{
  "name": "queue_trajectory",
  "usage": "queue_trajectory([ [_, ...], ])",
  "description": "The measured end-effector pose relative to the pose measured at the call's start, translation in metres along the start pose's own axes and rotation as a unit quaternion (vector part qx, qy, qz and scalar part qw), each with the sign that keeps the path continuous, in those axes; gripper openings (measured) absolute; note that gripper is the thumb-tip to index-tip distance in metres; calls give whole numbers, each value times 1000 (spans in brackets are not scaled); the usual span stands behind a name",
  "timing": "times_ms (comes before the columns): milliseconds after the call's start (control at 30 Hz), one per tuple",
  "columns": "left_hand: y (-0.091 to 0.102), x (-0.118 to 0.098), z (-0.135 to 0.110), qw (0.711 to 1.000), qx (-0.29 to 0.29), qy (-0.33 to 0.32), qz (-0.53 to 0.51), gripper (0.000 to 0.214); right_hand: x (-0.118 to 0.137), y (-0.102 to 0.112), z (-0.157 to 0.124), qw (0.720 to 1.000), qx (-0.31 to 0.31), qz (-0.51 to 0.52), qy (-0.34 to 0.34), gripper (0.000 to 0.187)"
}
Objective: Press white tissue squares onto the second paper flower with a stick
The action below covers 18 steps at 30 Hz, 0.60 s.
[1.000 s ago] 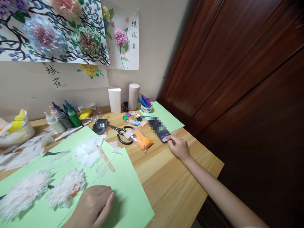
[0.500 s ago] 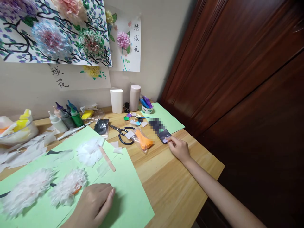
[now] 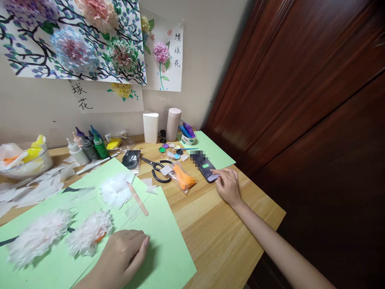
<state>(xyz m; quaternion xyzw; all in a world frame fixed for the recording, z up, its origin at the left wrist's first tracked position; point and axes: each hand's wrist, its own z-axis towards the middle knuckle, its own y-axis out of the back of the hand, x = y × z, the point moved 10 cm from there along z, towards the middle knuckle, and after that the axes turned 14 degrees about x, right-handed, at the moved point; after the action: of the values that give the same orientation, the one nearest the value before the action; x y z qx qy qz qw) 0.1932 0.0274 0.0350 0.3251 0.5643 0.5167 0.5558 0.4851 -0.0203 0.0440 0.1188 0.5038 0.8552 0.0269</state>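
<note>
My right hand (image 3: pixel 229 186) reaches to the lower end of a smartphone (image 3: pixel 211 175) that lies on the table. Its index finger is stretched onto the screen, the thumb is apart below, and it grips nothing. On light green paper (image 3: pixel 171 245) rests my left hand (image 3: pixel 124 255), its fingers curled under and the thumb alongside, with nothing seen in it. Left of that hand are two fluffy white tissue-paper shapes (image 3: pixel 40 237), the nearer one (image 3: pixel 90 235) with an orange piece. A white tissue flower (image 3: pixel 116 189) and a wooden craft stick (image 3: pixel 138 199) lie beyond.
Black-handled scissors (image 3: pixel 156 166) and a bag of orange clay (image 3: pixel 183 176) lie left of the phone. Paint bottles (image 3: pixel 100 147), a bowl (image 3: pixel 39 164) and tissue scraps (image 3: pixel 33 188) stand at back left. Two tall containers (image 3: pixel 150 127) stand by the wall; a dark wooden panel (image 3: pixel 300 120) rises right.
The view has shifted slightly. My right index finger has stretched out onto the phone screen, and a green patch there looks different. My left hand stays on the green paper.
</note>
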Motion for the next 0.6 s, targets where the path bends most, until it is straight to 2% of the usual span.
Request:
queue_trajectory([
  [133,-1,3,-1,1000,-7,6,-3,34,-4,15,-4,997,-74,9,-9,34],
  [200,-1,5,-2,1000,-14,19,-4,35,10,20,-11,994,-103,-13,40,37],
  [267,-2,6,-3,999,-16,31,-4,36,44,18,-21,981,-115,-52,149,39],
  [333,-2,6,-4,999,-21,42,7,36,87,10,-34,953,-109,-66,276,41],
  [367,0,6,-4,998,-26,49,17,37,106,5,-38,942,-98,-57,315,41],
  [433,8,7,-6,995,-46,71,55,36,140,-8,-33,937,-52,-37,343,39],
  [500,23,15,-11,981,-78,135,115,32,174,-24,-23,934,-5,-45,354,38],
  [600,38,33,-15,952,-81,234,180,21,222,-46,-9,913,43,-62,401,34],
])
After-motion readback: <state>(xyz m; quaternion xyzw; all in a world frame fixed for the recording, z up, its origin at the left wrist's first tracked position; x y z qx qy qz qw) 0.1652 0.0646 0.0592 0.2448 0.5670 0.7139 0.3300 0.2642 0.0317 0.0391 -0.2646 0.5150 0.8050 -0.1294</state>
